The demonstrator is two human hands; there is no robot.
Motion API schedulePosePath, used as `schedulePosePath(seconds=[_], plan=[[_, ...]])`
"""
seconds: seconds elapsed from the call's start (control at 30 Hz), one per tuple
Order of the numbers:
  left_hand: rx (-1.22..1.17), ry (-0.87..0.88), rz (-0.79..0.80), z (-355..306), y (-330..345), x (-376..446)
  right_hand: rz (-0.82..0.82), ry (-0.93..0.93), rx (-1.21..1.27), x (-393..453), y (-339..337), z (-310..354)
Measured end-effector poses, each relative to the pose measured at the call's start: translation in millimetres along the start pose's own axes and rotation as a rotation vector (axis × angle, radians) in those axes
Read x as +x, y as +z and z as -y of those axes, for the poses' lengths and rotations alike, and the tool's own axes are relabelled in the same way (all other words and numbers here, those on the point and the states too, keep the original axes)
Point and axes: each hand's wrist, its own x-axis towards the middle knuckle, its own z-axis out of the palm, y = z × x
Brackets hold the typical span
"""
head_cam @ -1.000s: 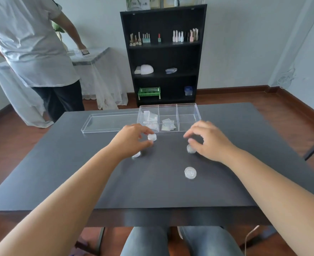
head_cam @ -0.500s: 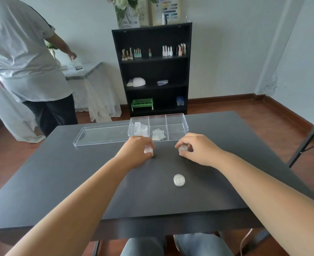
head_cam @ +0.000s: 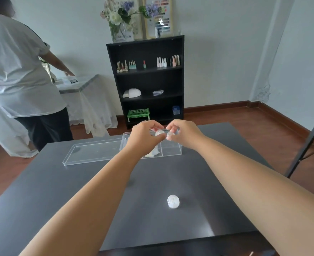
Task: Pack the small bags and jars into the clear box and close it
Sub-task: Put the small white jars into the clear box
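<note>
Both hands hover over the clear box [head_cam: 172,152] at the far side of the dark table [head_cam: 60,191]. My left hand [head_cam: 143,138] pinches a small clear jar [head_cam: 159,133]. My right hand [head_cam: 185,133] pinches another small clear jar [head_cam: 170,134] right beside it. The box has dividers; small white bags [head_cam: 153,153] lie in its middle compartment, partly hidden by my left wrist. One more clear jar [head_cam: 173,201] stands alone on the near part of the table. The box's clear lid [head_cam: 93,153] lies flat to the left of the box.
A person in a white shirt [head_cam: 17,74] stands at the far left by a cloth-covered side table [head_cam: 82,85]. A black shelf unit [head_cam: 148,80] stands against the back wall. A dark stand leg [head_cam: 308,143] rises at the right edge.
Both hands picked a jar each off the table and lifted them forward, over the clear box. The camera tilted up.
</note>
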Motion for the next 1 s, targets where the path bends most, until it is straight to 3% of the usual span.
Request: schedulePosePath(seconds=[0.23,0.57,1.0], plan=[[-0.037,-0.068,-0.014,7,22,23,0.067,0.040,-0.273,8,6,-4],[-0.071,-0.165,-0.012,26,38,23,0.159,0.062,-0.390,12,9,-20],[0.004,-0.128,0.019,27,41,27,0.028,-0.331,-0.472,-6,-6,-31]])
